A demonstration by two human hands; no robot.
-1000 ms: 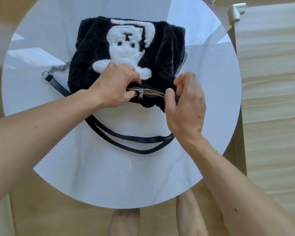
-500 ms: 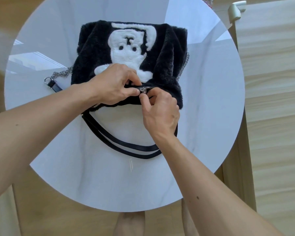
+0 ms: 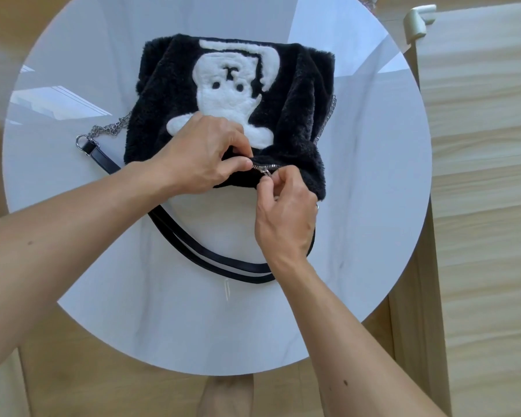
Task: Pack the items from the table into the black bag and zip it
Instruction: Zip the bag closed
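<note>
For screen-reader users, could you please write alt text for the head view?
A person's right hand pinches the silver zipper pull of a fluffy black bag with a white figure, while the left hand grips the bag beside it, on a round white table.

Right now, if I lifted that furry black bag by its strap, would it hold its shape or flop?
Probably flops: the black bag is soft plush, visibly creased and slumped near the zipper. Likely not slippery, given the fuzzy pile. The strap lies limp on the table, so it would likely dangle.
</note>
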